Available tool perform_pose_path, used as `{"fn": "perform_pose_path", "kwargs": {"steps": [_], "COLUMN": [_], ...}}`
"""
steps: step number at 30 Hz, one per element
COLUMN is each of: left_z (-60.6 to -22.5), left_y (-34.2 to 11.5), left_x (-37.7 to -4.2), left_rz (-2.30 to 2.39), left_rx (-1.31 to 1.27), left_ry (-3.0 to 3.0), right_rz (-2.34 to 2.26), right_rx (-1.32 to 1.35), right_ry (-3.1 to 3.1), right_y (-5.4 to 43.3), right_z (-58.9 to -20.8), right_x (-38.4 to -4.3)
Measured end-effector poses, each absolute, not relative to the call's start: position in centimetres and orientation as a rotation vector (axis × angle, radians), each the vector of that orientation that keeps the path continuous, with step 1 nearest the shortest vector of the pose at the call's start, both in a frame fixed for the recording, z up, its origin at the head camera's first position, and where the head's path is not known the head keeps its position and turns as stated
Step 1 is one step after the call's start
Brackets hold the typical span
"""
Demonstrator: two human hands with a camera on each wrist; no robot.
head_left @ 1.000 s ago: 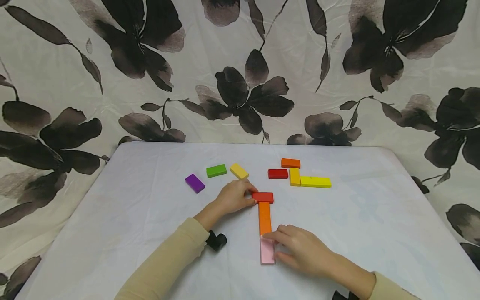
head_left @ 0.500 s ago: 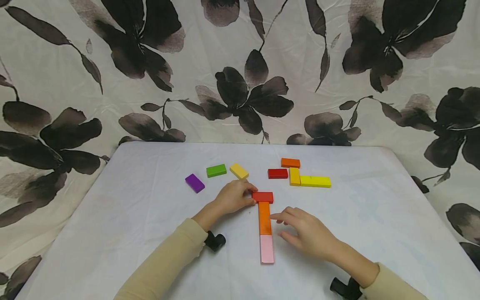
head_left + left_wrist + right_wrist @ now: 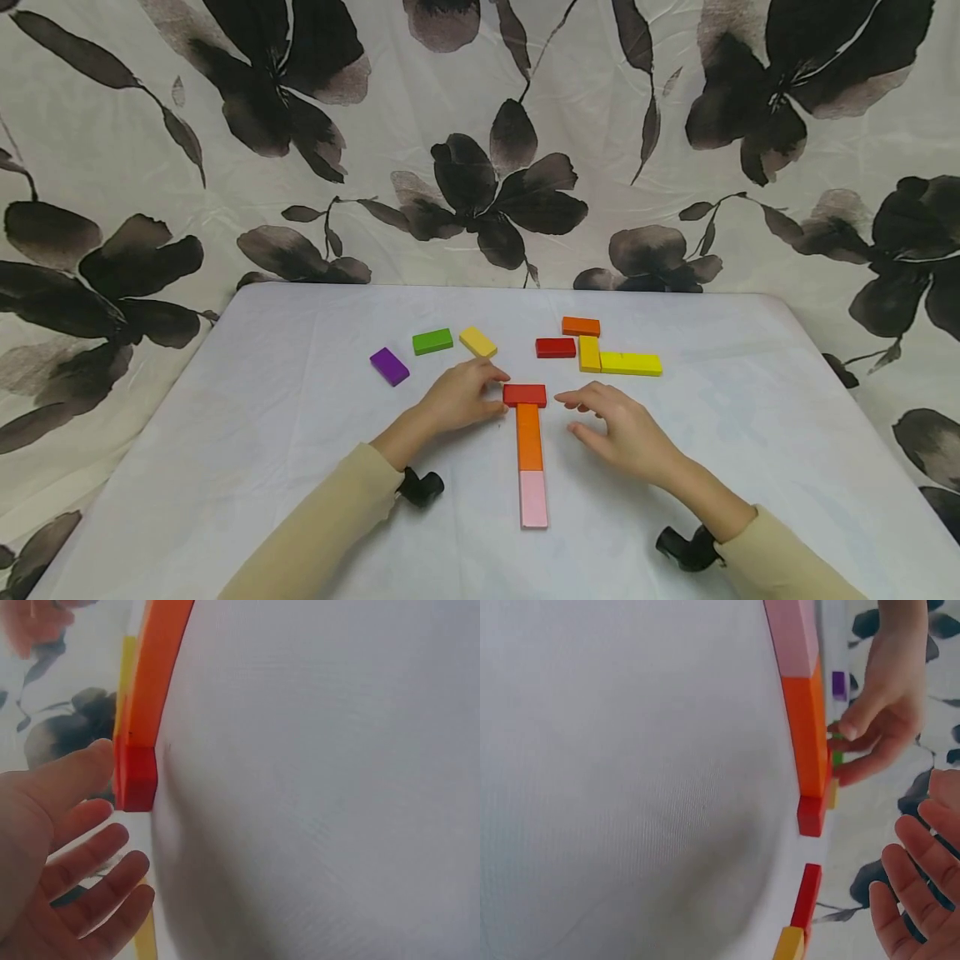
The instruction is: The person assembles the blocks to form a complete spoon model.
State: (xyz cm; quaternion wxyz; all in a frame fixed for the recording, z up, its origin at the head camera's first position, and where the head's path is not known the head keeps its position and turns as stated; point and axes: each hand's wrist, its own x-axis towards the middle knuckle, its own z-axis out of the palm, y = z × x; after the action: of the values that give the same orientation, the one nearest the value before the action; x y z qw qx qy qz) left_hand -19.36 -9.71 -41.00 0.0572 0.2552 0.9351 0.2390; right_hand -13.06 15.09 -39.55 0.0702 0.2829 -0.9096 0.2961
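A red block lies crosswise at the far end of an orange block, and a pink block continues that line toward the person, forming a T. Just left of the red block is the left hand, thumb and fingers apart and holding nothing. In the left wrist view, its thumb tip overlaps the red block's edge. The right hand hovers to the right of the T, fingers loosely extended with nothing between them. Its spread fingers also show in the right wrist view.
Behind the left hand lie purple, green and pale yellow blocks. At the back right, a dark red block, an orange one and two yellow ones sit close together. A white cloth covers the table.
The right hand has left the pink block and moved away along the orange one to beside the red block. The left hand has let go of the red block and drawn slightly left.
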Motion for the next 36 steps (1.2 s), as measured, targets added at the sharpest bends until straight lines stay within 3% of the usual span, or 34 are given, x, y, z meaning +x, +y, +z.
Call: {"fn": "perform_pose_path", "kwargs": {"steps": [17, 36], "left_z": [-40.2, -40.5], "left_y": [-9.2, -7.9], "left_x": [-15.4, -14.0], "left_rz": [0.530, 0.271], "left_rx": [1.043, 1.029], "left_ry": [2.886, 2.799], "right_rz": [0.811, 0.690], "right_rx": [0.781, 0.689], "right_ry": [-2.657, -2.766], "right_y": [16.8, 18.3], "right_z": [-41.1, -42.0], "right_x": [-16.5, -20.1]}}
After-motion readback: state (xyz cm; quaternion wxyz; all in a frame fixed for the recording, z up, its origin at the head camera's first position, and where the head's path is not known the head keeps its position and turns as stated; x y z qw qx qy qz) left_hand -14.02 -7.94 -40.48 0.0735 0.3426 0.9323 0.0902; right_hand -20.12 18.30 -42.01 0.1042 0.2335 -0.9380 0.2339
